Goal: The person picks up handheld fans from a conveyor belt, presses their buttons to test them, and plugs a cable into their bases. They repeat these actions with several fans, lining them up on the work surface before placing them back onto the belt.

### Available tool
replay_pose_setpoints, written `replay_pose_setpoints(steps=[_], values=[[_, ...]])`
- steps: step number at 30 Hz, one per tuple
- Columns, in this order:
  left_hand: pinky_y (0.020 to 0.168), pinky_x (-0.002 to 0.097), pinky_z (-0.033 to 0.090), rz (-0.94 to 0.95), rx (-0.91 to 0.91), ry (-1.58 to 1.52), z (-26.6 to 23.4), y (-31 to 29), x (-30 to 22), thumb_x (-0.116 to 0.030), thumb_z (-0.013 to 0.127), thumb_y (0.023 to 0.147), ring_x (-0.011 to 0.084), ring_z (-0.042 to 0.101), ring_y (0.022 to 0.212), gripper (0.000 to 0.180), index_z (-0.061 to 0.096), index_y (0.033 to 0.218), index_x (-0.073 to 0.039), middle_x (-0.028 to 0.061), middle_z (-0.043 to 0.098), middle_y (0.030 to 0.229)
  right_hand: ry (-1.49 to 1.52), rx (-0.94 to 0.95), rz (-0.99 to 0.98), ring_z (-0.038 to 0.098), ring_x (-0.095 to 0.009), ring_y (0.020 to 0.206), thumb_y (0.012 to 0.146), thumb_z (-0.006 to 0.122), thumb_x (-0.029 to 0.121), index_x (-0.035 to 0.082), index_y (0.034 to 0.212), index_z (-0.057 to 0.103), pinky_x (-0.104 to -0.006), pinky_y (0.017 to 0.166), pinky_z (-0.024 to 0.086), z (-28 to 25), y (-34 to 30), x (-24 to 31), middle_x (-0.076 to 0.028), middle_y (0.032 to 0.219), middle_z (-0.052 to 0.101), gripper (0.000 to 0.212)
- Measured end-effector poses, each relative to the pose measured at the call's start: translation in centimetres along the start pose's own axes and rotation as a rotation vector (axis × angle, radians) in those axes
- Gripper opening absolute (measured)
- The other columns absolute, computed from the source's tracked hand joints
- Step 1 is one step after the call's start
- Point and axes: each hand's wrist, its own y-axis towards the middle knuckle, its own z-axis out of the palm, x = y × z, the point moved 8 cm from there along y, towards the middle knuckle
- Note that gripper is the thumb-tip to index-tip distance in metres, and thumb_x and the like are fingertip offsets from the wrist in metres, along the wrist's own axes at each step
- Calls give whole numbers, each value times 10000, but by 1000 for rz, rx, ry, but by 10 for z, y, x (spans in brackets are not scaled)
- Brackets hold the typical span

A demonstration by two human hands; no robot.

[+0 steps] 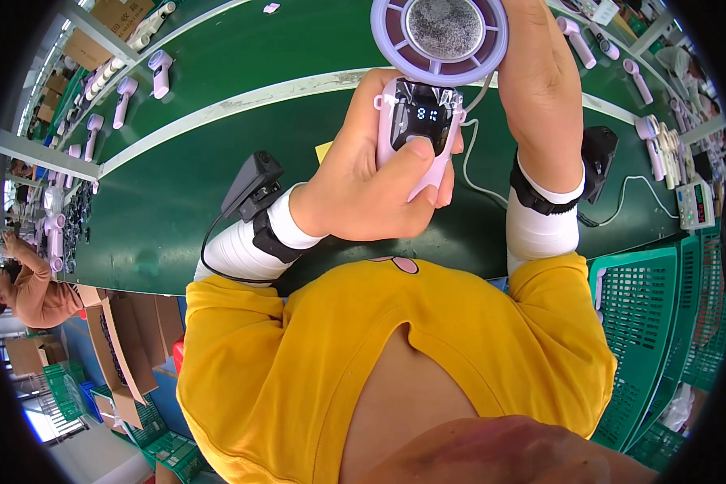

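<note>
A pale pink and lilac handheld fan (389,149) is in my left hand (355,189), whose fingers wrap round the handle. My left thumb lies on the front, just below a lit dark display. The round lilac fan head (379,40), with a silver disc in its middle, points up near the top edge. Beside the head is my right hand (528,14); its fingers are cut off by the frame or hidden behind the fan, so I cannot tell what they hold. A thin white cable (471,153) runs down beside the handle.
Green table with a pale rail (242,103) crossing it. More handheld fans (160,74) stand and lie at far left and far right. A small meter with lit digits (694,205) sits at right, above green crates (633,323). Another person (36,282) works at left near cardboard boxes (117,347).
</note>
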Motion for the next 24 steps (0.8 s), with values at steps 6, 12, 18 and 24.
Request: replay_pose_setpoints(steps=[6, 12, 18, 24], values=[[540, 273, 455, 11, -9, 0, -1, 0, 1, 63, 422, 722, 151, 557, 627, 608, 121, 1245, -11, 128, 480, 951, 32, 17, 34, 439, -76, 785, 967, 330, 204, -1, 992, 508, -187, 718, 362, 1, 0, -1, -19, 862, 501, 273], [537, 265, 451, 21, -17, 7, 0, -1, 2, 56, 422, 727, 142, 553, 625, 592, 125, 1235, -6, 125, 481, 945, 25, 16, 10, 434, -64, 784, 966, 337, 215, -1, 1005, 508, -176, 714, 357, 1, -2, 1, -13, 865, 503, 279], [535, 252, 444, 31, -13, 76, 1, -1, -1, 51, 429, 733, 130, 550, 626, 570, 135, 1220, 7, 119, 480, 944, 116, 14, 39, 436, -62, 789, 966, 341, 230, -6, 1016, 508, -177, 718, 358, 1, -2, -4, -8, 875, 508, 293], [534, 248, 440, 42, -14, 72, 2, -2, -1, 40, 439, 749, 126, 549, 630, 558, 137, 1217, 11, 117, 479, 941, 72, 23, 41, 439, -59, 788, 965, 347, 241, -9, 1021, 509, -175, 718, 359, 1, -1, -1, -6, 875, 512, 303]])
